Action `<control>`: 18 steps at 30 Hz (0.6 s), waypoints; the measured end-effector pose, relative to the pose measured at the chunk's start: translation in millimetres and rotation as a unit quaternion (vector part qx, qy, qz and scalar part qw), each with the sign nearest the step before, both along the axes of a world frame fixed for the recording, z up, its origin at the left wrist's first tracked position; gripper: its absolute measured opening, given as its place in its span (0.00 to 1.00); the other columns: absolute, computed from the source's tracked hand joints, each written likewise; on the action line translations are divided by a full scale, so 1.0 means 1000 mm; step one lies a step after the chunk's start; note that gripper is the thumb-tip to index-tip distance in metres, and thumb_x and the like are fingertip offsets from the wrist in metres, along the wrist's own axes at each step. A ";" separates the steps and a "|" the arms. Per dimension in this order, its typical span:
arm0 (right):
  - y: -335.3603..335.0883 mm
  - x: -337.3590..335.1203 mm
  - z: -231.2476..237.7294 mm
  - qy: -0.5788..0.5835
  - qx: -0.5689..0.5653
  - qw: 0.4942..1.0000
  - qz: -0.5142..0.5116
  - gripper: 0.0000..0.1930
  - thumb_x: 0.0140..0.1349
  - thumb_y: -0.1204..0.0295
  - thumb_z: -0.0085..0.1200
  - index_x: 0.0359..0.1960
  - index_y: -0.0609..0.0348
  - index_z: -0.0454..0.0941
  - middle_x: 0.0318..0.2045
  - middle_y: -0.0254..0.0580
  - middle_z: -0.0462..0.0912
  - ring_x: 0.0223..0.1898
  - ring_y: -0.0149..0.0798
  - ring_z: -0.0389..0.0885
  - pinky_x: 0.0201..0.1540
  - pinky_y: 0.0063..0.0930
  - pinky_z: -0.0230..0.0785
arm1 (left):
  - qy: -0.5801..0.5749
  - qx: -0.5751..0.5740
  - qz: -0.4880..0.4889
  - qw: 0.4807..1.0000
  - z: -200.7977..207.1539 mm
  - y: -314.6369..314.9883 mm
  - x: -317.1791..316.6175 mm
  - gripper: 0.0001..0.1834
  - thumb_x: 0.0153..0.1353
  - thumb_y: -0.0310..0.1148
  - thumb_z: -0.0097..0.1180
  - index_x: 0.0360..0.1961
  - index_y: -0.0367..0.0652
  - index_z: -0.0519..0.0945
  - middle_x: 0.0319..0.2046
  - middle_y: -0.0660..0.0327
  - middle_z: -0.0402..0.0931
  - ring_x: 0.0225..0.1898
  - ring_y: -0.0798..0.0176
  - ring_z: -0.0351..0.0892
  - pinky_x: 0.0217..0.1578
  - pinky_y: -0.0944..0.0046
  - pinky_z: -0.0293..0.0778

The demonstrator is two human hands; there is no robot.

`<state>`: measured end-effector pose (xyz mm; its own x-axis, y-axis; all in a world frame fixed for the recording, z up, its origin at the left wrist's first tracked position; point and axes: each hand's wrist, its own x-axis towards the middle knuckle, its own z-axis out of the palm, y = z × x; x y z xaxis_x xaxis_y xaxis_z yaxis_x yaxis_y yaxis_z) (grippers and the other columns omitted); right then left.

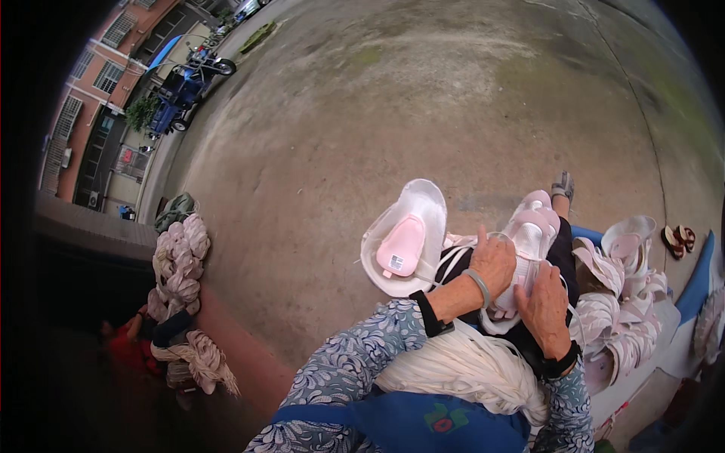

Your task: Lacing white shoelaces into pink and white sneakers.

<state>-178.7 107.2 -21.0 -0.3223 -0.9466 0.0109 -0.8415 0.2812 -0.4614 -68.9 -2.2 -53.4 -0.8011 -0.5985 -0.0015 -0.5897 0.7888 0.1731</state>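
Observation:
A pink-and-white shoe upper (504, 299) lies across my lap between my hands. My left hand (492, 263) is closed at its left edge, with the index finger raised; its fingertips are partly hidden. My right hand (545, 308) grips the upper's right side, thumb towards the middle. A white lace loops out beside my left hand. Further pink-and-white uppers (535, 219) lie just beyond my hands. To the left, another white upper (423, 198) shows its pink insole-shaped lining and a small label. A thick bundle of white laces (461, 368) rests on my lap.
Several uppers (619, 325) are piled at my right, near a blue edge (695, 279) and a pair of sandals (679, 240). Bundled uppers (179, 260) stand at the left by a low wall. A blue three-wheeler (181, 89) is parked far off on the concrete.

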 end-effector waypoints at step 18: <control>-0.006 -0.024 -0.011 -0.096 -0.147 0.982 0.066 0.14 0.51 0.83 0.45 0.42 0.68 0.67 0.33 0.58 0.68 0.35 0.60 0.70 0.38 0.48 0.64 | 0.152 0.177 0.032 0.972 0.041 -0.016 -0.002 0.12 0.54 0.26 0.48 0.40 0.34 0.73 0.30 0.41 0.76 0.37 0.37 0.76 0.39 0.43 0.71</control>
